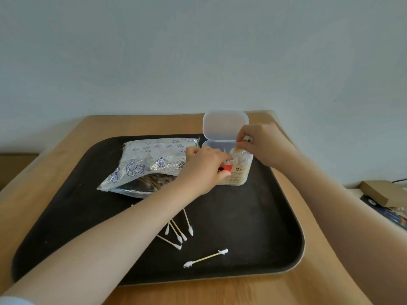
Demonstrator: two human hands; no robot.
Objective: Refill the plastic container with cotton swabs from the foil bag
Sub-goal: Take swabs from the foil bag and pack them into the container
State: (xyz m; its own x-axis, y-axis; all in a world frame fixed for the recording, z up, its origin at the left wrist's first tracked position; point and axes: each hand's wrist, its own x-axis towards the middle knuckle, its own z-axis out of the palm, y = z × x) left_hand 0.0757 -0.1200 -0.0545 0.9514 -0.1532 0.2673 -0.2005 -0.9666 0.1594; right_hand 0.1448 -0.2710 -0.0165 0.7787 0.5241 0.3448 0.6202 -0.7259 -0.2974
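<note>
**Box part filled, some swabs not yet in**

The box stands open and already holds swabs. The left hand grips its front wall. The right hand, just behind the box, pinches a few swabs over it. The bag, left of the left hand, seems to have more inside. Loose swabs lie on the tray below the left forearm.
</note>
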